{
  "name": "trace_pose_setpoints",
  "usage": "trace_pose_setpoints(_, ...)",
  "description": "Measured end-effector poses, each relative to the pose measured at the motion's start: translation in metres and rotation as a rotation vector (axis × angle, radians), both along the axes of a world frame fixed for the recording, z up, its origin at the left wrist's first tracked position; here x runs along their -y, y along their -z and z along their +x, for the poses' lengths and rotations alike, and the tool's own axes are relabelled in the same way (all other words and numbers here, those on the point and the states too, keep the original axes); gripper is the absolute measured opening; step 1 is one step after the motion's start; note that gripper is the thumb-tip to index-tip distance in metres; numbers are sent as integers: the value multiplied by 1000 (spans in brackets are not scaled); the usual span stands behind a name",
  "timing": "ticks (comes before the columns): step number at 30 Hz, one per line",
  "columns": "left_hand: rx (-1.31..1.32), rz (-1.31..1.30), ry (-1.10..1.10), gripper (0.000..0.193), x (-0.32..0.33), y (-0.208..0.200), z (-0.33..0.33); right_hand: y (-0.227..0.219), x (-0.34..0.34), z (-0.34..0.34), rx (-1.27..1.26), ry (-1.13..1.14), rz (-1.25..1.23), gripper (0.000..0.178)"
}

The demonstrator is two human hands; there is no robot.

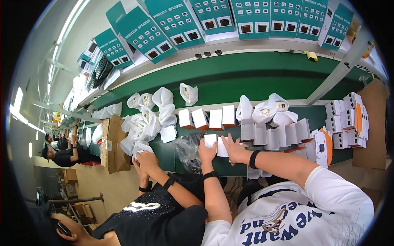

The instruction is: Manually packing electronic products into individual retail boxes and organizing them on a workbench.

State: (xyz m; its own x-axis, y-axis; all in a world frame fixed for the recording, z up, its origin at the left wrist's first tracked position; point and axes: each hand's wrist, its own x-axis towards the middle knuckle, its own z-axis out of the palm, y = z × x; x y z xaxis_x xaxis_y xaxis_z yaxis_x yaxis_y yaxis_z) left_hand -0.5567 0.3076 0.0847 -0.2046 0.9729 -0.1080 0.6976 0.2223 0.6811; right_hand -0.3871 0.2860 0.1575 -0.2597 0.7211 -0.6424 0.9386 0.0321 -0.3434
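My left hand (207,152) is closed around the lower end of a small white box (210,140) on the green work table. Just right of it, my right hand (235,151) rests with fingers spread over another white box (222,150). Beyond my hands stands a row of white boxes with reddish-brown sides (200,119). A crumpled clear plastic bag (188,151) lies left of my left hand. To the right of my right hand are several open white cartons (273,138).
White-wrapped items (145,122) cluster at left, others (264,110) beyond the cartons. Stacked boxes (342,123) stand at far right. At my left, a co-worker's hands (145,160) hold a white item. Teal printed boxes (176,24) line the shelf. A cardboard piece (113,143) stands left.
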Motion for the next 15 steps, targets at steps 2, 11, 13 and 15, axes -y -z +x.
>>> trace_pose_setpoints(2, 20, -27, 42, 69, 4, -4, 1, -1, -2, 5, -27, -9, -13, 142)
trace_pose_setpoints(11, -98, 196, 301, 88, -74, -30, 28, 1, 3, 1, -107, -41, 72, 117)
trace_pose_setpoints(13, -307, -8, 541, 112, -98, -60, 91, 12, -3, 29, -86, 37, 30, 123)
trace_pose_setpoints(15, -584, -106, 700, 125, -117, -58, 102, 11, 2, 30, -155, 111, 56, 120)
